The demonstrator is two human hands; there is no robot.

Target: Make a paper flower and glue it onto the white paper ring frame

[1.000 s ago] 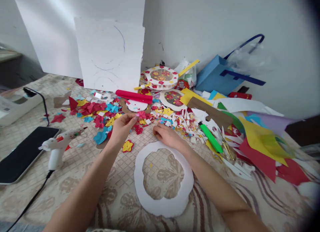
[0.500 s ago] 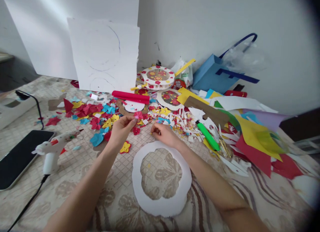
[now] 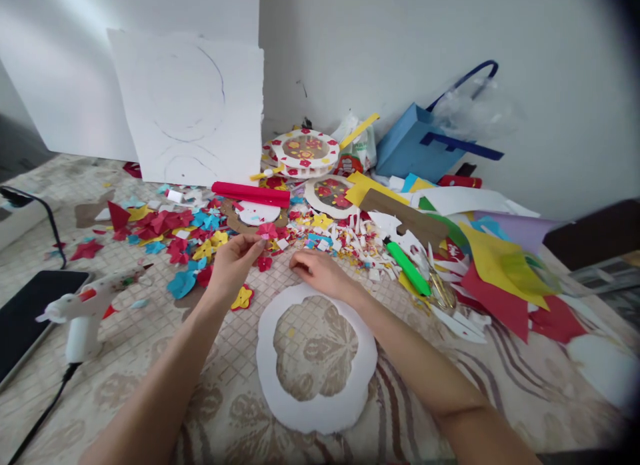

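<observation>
My left hand (image 3: 233,261) is closed in a pinch, thumb and forefinger at the edge of a small pinkish-red paper flower (image 3: 269,230). Just below the fingertips lies another red paper flower (image 3: 264,264). My right hand (image 3: 320,273) rests low over the table with its fingers curled together; whatever they may hold is hidden. Under the right wrist, nearest to me, a white scalloped foam or card ring (image 3: 267,358) lies flat. Left of the ring is a yellow flower layered on red (image 3: 243,297).
A white glue gun (image 3: 83,331) and black phone (image 3: 30,318) lie at left. Scissors (image 3: 443,293), a green cutter (image 3: 409,268) and coloured sheets (image 3: 493,298) are at right. Behind stand decorated round pieces (image 3: 306,151), a blue bag (image 3: 420,145) and white board (image 3: 187,105).
The view has turned slightly right, so everything sits a little further left. Both hands keep nearly the same pose over the table; the white ring has stayed put.
</observation>
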